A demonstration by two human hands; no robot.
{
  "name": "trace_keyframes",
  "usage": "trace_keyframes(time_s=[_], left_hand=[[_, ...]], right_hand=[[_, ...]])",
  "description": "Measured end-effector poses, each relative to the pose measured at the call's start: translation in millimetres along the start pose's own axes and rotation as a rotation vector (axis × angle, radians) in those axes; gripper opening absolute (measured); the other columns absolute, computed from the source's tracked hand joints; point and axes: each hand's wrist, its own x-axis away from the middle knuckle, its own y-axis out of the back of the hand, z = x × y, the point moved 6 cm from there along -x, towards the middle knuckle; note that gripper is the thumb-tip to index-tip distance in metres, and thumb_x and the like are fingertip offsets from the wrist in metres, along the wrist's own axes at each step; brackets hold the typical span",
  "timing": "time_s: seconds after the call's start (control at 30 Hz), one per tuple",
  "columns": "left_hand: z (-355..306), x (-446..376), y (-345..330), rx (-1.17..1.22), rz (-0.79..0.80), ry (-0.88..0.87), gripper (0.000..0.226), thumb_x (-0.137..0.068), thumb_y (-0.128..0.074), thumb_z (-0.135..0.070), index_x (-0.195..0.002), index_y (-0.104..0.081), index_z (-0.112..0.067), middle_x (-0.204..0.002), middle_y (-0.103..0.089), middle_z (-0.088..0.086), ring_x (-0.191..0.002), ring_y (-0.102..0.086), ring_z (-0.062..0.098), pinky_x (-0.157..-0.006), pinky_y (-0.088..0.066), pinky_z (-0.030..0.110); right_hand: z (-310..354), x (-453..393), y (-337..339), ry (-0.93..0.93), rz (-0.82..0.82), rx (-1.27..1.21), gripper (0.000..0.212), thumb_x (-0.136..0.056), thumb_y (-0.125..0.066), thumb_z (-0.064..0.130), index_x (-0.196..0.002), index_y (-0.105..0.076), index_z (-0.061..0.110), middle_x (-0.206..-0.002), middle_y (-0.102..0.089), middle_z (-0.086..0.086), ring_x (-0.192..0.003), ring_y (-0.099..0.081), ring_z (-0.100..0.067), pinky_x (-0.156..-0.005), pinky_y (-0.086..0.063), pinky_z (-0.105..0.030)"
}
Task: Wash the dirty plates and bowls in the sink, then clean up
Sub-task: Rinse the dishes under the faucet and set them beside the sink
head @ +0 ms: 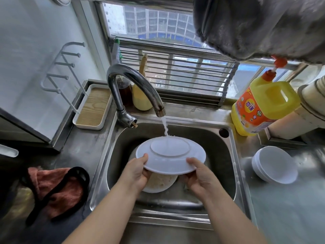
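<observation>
Both hands, left hand (139,170) and right hand (197,175), pinch the upturned plate's (170,155) near rim, centre frame, under the tap (133,88); sink (226,155) walls stand clear around it.

My fingers vanish under the white plate (170,155), which covers most of the dirty plate (159,184) below. The grey cloth (260,25) runs off the top edge.

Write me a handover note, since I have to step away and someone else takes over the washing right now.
Left hand and right hand each grip the rim of a white plate, held underside up under the running faucet.
Below it in the sink lies a dirty dish, unwashed.
Stacked white bowls sit on the counter to the right; detergent bottle behind them.
Left to do: finish rinsing, wash the dirty dish, turn off the water, tidy up.
</observation>
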Motion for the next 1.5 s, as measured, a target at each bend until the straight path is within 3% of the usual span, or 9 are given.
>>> trace_keyframes(time_s=[0.1,0.3,0.47,0.67,0.8,0.9,1.07,1.23,1.5], left_hand=[[-5.3,-1.3,13.0,-0.019,0.024,0.051,0.024,-0.101,-0.046,-0.018,-0.102,-0.061,0.000,-0.077,-0.073,0.013,-0.069,-0.070,0.021,-0.053,-0.058,0.030],[7.7,-0.8,12.4,0.114,-0.004,-0.005,0.022,-0.101,-0.042,-0.013,-0.101,-0.061,-0.001,-0.071,-0.072,0.009,-0.075,-0.067,0.019,-0.055,-0.057,0.027],[10.3,0.8,0.6,-0.019,-0.005,-0.014,0.023,-0.103,-0.039,-0.009,-0.094,-0.059,-0.005,-0.082,-0.068,0.011,-0.075,-0.063,0.019,-0.052,-0.056,0.024],[1.7,-4.3,-8.2,-0.219,0.011,-0.050,0.027,-0.103,-0.039,-0.011,-0.095,-0.064,-0.005,-0.072,-0.070,0.007,-0.061,-0.064,0.015,-0.052,-0.054,0.023],[9.2,-7.9,-3.2,-0.197,-0.081,-0.075,0.031,-0.103,-0.039,-0.029,-0.113,-0.060,-0.009,-0.105,-0.067,0.015,-0.089,-0.064,0.029,-0.079,-0.053,0.040],[15.8,-11.9,8.9,-0.137,-0.111,-0.011,0.043,-0.102,-0.039,-0.039,-0.128,-0.055,-0.009,-0.117,-0.064,0.017,-0.103,-0.062,0.035,-0.083,-0.052,0.042],[21.1,-8.3,7.7,0.039,-0.130,0.068,0.037,-0.102,-0.042,-0.036,-0.124,-0.053,-0.009,-0.114,-0.061,0.016,-0.104,-0.058,0.034,-0.083,-0.046,0.044],[20.1,2.1,-2.9,0.168,-0.150,0.048,0.042,-0.104,-0.035,-0.028,-0.139,-0.043,-0.004,-0.134,-0.054,0.020,-0.117,-0.053,0.035,-0.089,-0.044,0.045],[-20.4,-11.6,3.3,0.120,-0.071,0.066,0.039,-0.106,-0.031,-0.018,-0.140,-0.041,-0.001,-0.134,-0.057,0.012,-0.127,-0.052,0.017,-0.095,-0.036,0.012]], right_hand=[[16.1,-9.3,14.3,0.000,-0.064,-0.007,0.031,-0.096,-0.054,0.020,-0.121,-0.057,0.001,-0.084,-0.074,-0.015,-0.068,-0.072,-0.024,-0.049,-0.057,-0.031],[3.0,0.7,12.0,0.097,0.023,0.009,0.030,-0.093,-0.051,-0.001,-0.122,-0.055,0.000,-0.110,-0.068,-0.020,-0.092,-0.068,-0.029,-0.066,-0.061,-0.036],[-13.6,16.0,28.0,0.053,0.042,-0.050,0.038,-0.085,-0.054,-0.009,-0.121,-0.056,0.001,-0.099,-0.072,-0.017,-0.080,-0.073,-0.026,-0.058,-0.060,-0.035],[12.9,16.8,58.8,0.011,-0.100,-0.017,0.031,-0.100,-0.047,0.022,-0.122,-0.055,0.003,-0.096,-0.069,-0.019,-0.084,-0.067,-0.031,-0.044,-0.056,-0.036],[3.8,15.1,44.0,0.067,-0.059,-0.008,0.027,-0.098,-0.048,0.013,-0.122,-0.055,0.003,-0.103,-0.069,-0.018,-0.094,-0.064,-0.031,-0.060,-0.061,-0.040],[-6.2,21.1,32.5,0.062,0.028,-0.027,0.026,-0.091,-0.055,0.003,-0.117,-0.058,0.003,-0.106,-0.070,-0.019,-0.099,-0.066,-0.033,-0.075,-0.058,-0.045],[-7.2,23.3,14.9,0.117,0.045,-0.053,0.027,-0.088,-0.057,-0.005,-0.113,-0.059,0.004,-0.109,-0.069,-0.018,-0.101,-0.066,-0.031,-0.078,-0.057,-0.041],[-23.1,26.4,-12.3,0.172,0.126,-0.002,0.036,-0.082,-0.060,-0.011,-0.112,-0.060,0.008,-0.106,-0.071,-0.014,-0.099,-0.068,-0.028,-0.080,-0.058,-0.037],[24.7,2.9,-10.9,0.081,0.036,0.128,0.020,-0.096,-0.053,0.015,-0.112,-0.059,0.004,-0.100,-0.070,-0.016,-0.086,-0.069,-0.025,-0.062,-0.060,-0.032]])
